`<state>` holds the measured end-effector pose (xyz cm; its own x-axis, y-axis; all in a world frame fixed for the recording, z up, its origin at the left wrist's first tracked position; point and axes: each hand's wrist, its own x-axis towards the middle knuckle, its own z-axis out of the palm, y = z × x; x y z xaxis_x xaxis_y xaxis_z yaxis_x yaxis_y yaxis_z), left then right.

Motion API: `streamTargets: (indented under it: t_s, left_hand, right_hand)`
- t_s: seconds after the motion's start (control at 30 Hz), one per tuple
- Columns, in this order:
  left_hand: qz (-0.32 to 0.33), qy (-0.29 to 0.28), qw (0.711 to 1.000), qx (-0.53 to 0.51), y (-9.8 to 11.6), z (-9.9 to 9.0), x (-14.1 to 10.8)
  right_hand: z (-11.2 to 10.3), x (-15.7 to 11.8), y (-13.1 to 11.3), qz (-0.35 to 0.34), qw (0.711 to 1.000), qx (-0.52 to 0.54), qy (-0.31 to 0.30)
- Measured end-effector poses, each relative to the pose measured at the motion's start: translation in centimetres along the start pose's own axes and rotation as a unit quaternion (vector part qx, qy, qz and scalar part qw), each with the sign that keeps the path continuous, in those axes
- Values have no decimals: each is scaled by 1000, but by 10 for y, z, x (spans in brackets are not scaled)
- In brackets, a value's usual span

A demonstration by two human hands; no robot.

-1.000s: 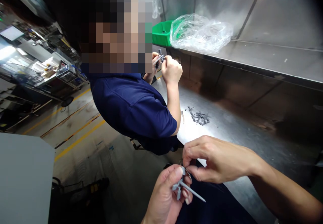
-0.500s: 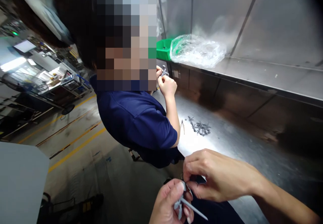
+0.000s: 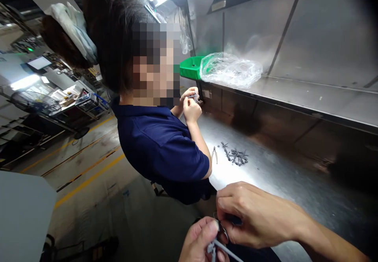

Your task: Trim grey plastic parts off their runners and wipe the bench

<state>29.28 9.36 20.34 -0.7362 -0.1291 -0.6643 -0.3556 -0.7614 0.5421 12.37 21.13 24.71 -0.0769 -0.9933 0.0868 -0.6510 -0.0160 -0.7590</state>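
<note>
At the bottom of the view, my left hand [image 3: 198,241] is closed on a grey plastic part [image 3: 227,250] with a long thin stem pointing down and right. The part's lower end is cut off by the frame edge. My right hand [image 3: 256,214] is pinched closed right against the left fingertips. Whatever lies in its pinch is hidden by the fingers; a thin shiny curved edge shows just beneath them. Both hands are over my lap, in front of the metal table [image 3: 280,187].
A co-worker in a navy shirt [image 3: 165,144] sits close on the left, holding a small grey part [image 3: 195,96]. Nippers [image 3: 214,155] and a pile of dark grey pieces [image 3: 238,157] lie on the table. Above, a shelf [image 3: 295,91] bears a green bin [image 3: 189,70] and clear plastic bag [image 3: 232,71].
The view has tilted up, so everything sits lower in the frame. My hands keep the same hold. The co-worker's small part is turned differently.
</note>
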Motion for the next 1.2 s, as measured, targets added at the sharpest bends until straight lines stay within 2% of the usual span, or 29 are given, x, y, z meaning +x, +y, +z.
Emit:
streamTargets:
  t_s: [0.23,0.53,0.7,1.2]
  left_hand:
    - [-3,-27,998,-49,0,7,-8]
    - [3,-36,996,-79,2,9,-13]
    - [6,-21,996,-87,0,7,-12]
    - [9,18,999,-50,2,15,-15]
  right_hand:
    - [-2,-1,10,-5,999,30,30]
    - [-5,-1,10,-8,996,89,7]
    - [-5,-2,11,-37,993,110,8]
    - [-4,-4,7,-12,997,74,-8]
